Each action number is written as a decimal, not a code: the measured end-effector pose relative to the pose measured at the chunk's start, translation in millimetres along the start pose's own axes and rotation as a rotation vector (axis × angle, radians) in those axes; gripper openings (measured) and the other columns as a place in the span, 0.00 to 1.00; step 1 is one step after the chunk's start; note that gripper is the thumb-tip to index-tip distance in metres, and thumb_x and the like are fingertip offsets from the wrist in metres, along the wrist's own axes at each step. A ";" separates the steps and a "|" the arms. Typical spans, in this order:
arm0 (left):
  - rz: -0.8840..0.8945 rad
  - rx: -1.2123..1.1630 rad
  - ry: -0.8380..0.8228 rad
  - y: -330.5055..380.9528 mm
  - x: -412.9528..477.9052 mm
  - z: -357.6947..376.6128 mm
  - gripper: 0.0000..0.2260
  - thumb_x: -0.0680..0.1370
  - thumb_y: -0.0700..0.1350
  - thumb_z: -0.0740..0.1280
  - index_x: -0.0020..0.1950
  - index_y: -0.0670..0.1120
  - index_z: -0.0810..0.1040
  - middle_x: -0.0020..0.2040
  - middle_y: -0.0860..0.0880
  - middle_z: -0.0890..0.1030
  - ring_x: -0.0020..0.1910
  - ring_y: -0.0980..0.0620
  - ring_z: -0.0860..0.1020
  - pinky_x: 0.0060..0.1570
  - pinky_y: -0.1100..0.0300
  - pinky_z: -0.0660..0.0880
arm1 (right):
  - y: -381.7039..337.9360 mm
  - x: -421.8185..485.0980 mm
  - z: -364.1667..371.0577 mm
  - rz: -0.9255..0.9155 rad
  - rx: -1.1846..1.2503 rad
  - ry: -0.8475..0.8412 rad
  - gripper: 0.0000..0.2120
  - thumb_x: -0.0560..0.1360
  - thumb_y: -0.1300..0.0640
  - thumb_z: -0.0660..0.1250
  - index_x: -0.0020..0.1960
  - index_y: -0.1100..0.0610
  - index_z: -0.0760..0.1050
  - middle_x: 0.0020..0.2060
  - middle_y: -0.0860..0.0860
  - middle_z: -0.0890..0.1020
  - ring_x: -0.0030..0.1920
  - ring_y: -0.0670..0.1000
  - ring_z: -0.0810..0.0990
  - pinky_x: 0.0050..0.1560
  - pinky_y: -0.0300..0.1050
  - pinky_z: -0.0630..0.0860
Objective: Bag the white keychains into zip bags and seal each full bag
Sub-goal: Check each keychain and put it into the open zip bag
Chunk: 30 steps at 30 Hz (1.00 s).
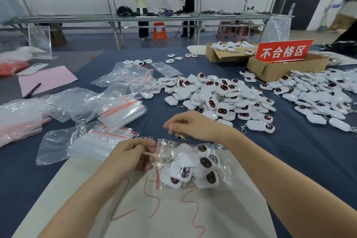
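Note:
A clear zip bag (pixel 224 168) filled with several white keychains lies on a pale sheet (pixel 173 214) in front of me, its red-lined mouth turned left. My left hand (pixel 133 155) pinches the bag's mouth edge. My right hand (pixel 190 125) hovers just above the bag's far edge, fingers curled on a metal clasp (pixel 181 137) that dangles from them. A big pile of loose white keychains (pixel 218 98) lies behind the bag, and a second pile (pixel 318 94) spreads to the right.
Stacks of empty zip bags (pixel 117 109) cover the blue table on the left, by a pink sheet (pixel 46 79) and a pen (pixel 31 91). Two cardboard boxes (pixel 274 67) with a red sign (pixel 284 51) stand at the back right. Two people stand at a far bench.

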<state>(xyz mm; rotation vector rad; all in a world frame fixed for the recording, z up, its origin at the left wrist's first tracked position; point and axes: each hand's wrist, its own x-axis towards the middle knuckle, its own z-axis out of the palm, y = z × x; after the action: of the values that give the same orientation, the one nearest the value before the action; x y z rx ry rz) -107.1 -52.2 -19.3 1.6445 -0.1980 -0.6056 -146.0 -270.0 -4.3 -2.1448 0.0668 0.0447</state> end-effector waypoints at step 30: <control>0.443 -0.001 -0.146 14.4 90.9 61.1 0.06 0.80 0.46 0.70 0.57 0.51 0.79 0.44 0.50 0.84 0.38 0.54 0.82 0.35 0.64 0.77 | 19.5 30.9 -12.9 -0.015 0.372 0.639 0.10 0.75 0.44 0.73 0.45 0.50 0.81 0.39 0.46 0.87 0.40 0.41 0.84 0.46 0.43 0.81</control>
<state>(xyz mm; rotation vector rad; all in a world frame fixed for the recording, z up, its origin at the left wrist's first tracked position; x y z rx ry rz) -57.3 -149.9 -33.3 1.4907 -0.6496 -0.3842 -116.4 -292.4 -15.5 -1.7131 0.3978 -0.6166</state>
